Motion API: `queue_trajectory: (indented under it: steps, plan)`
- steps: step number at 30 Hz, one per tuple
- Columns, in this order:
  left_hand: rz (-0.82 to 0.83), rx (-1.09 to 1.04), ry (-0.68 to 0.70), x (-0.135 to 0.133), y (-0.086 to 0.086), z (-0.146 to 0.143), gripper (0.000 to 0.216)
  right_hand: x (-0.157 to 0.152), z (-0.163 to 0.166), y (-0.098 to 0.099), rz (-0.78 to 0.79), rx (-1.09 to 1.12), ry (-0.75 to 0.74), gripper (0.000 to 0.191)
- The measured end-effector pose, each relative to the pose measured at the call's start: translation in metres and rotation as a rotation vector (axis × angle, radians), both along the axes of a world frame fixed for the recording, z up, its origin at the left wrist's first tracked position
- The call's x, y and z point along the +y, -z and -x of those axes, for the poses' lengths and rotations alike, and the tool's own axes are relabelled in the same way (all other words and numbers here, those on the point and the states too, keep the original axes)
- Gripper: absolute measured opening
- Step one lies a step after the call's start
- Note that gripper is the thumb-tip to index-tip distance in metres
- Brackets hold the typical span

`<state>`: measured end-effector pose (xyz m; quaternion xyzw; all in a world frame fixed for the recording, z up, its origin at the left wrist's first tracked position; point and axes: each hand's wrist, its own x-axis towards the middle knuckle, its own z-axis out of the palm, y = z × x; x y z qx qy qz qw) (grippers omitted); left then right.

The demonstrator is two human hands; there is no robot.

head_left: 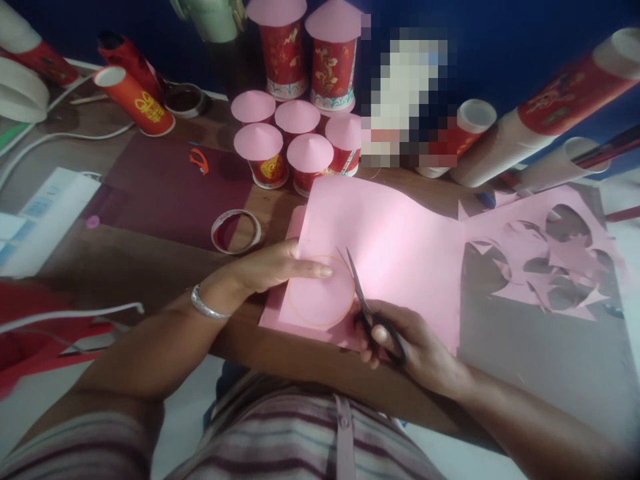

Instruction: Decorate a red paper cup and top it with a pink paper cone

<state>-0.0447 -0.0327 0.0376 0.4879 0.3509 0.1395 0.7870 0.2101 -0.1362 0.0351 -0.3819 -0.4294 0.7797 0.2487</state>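
Observation:
My left hand (285, 265) grips the left edge of a large pink paper sheet (395, 220), thumb on top and fingers hidden beneath. A circle outline (320, 325) is drawn on the sheet under that thumb. In my right hand (400, 340) is a pair of scissors (367, 310) with black handles. Its blades are slightly apart and point away from me, beside the circle's right side. Whether paper lies between the blades, I cannot tell. Another pink layer (275, 317) shows under the sheet at its lower left.
Small red cylinders with pink cone tops (259, 150) stand behind the sheet. Pink paper scraps with round holes (530, 233) lie right. A tape roll (235, 231) and an orange-handled tool (200, 160) are left. Tall cardboard tubes (500, 153) stand back right; a white cable (75, 133) crosses the left.

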Motion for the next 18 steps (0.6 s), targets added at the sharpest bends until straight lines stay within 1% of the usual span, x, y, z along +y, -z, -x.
queue_trajectory:
  steps: [6,13,18]
  plan:
    - [-0.021,-0.019,0.006,0.0,-0.0008,-0.0008,0.033,0.0001,0.0005,-0.0002,-0.029,-0.029,0.002,0.042]
    - [-0.018,-0.025,0.004,-0.0001,-0.0016,-0.0009,0.03,-0.0002,0.0003,-0.0008,-0.022,-0.046,-0.003,0.039]
    - [-0.017,-0.03,-0.002,-0.0002,-0.0009,-0.0012,0.031,0.0001,0.0007,0.0001,-0.022,-0.059,-0.008,0.041]
